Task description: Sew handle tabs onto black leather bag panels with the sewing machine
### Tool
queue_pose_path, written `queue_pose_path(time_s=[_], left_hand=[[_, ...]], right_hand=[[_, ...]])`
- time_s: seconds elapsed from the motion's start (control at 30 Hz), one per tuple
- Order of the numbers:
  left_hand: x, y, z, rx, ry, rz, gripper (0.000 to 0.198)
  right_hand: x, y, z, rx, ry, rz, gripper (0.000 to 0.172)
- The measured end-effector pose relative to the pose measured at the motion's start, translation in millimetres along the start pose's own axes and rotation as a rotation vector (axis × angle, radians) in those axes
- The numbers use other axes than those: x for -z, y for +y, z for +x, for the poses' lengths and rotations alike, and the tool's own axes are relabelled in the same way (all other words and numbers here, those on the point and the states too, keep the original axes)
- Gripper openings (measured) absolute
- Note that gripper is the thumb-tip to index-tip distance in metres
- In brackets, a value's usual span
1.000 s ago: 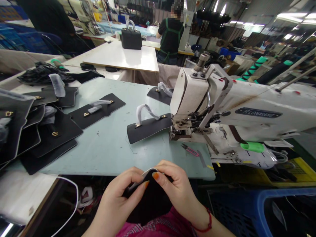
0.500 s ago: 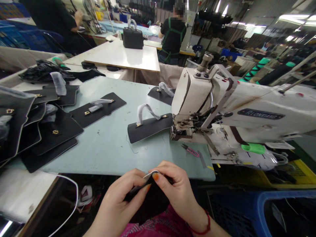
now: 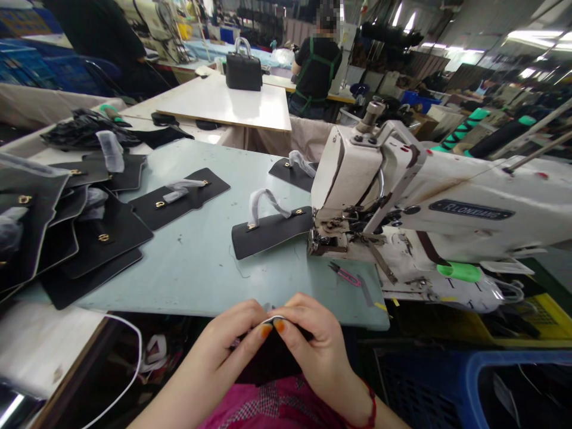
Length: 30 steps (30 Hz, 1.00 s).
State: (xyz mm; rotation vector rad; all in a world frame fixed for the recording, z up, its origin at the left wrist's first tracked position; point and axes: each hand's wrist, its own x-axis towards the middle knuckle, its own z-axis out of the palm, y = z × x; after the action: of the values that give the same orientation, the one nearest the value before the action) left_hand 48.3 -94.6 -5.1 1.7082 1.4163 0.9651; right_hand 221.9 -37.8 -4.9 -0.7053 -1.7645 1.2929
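Note:
Between my two hands, low in the view, hangs a dark piece with a pale edge (image 3: 276,320). My left hand (image 3: 232,342) pinches its edge with the thumb on top. From the other side my right hand (image 3: 315,336) pinches the same edge, the two thumbs almost touching. Much of the piece is hidden by the hands or lost against the dark area below. Beyond them, a black panel with a wrapped handle (image 3: 272,233) lies on the pale table (image 3: 201,262), its right end against the sewing machine (image 3: 357,179). Pink thread snips (image 3: 345,274) rest near the machine.
Several black panels (image 3: 107,244) overlap at the left; another panel (image 3: 179,199) lies apart. A black handbag (image 3: 243,71) stands on a white table (image 3: 223,104) behind. A blue crate (image 3: 473,369) is at the lower right. A person in a green apron (image 3: 316,65) stands further back.
My left hand has slid along the edge toward my right hand, so the thumbs are now closer together. The pale edge sits lower and flatter. The person at the back left has lowered an arm.

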Motion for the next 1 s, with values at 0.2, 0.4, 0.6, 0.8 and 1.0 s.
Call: queue_pose_path(time_s=[0.2,0.4,0.6,0.8,1.0], left_hand=[[-6.8,2,5,-0.113,0.065,0.000,0.013],[-18.4,0,2,-0.082,0.081,0.003,0.016],[-12.8,-3,6,-0.118,0.035,0.055,0.018],[-11.5,7,3,-0.170,0.213,0.121,0.017],[-3.6,8,-1,-0.144,0.276,0.212,0.018]], right_hand=[[2,0,-1,-0.013,0.001,0.026,0.016],[-1,4,-3,0.035,0.058,-0.047,0.017],[4,8,2,-0.004,0.016,0.002,0.016],[6,8,3,0.023,0.040,-0.057,0.023],[9,10,4,0.032,0.041,-0.113,0.032]])
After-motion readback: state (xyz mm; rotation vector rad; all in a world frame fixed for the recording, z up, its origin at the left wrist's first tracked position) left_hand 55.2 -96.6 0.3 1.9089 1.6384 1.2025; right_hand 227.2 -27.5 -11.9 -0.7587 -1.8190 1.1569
